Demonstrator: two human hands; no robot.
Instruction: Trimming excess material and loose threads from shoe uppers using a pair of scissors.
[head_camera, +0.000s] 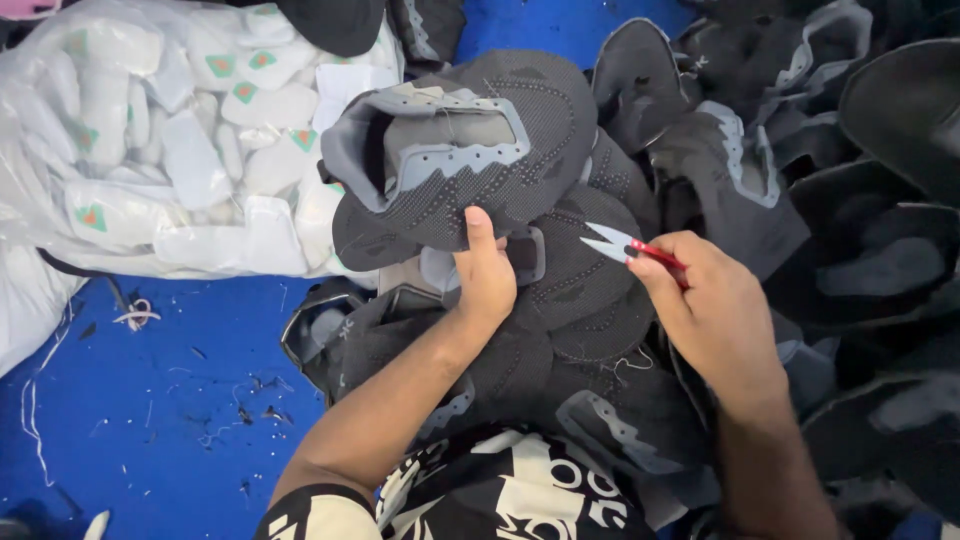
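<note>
At the centre of the head view, the left hand (485, 275) grips the lower edge of a dark grey knitted shoe upper (460, 160), thumb laid flat on its outer face and fingers hidden behind it. The upper is held raised, its pale grey collar opening turned toward the camera. Just to the right of this hand, the right hand (715, 310) is closed around a red-handled thread snip (625, 243), whose open silver blades point left toward the upper, close to it but not touching. Beneath and between both hands lies a heap of similar dark uppers (580, 350), stacked loosely over one another. Further right of the right hand, more black and grey uppers (740, 160) are piled. Beyond the left hand, to its left, sits a clear plastic bag of white insoles (150, 140). Below that bag, the blue surface (150, 400) carries scattered thread clippings.
</note>
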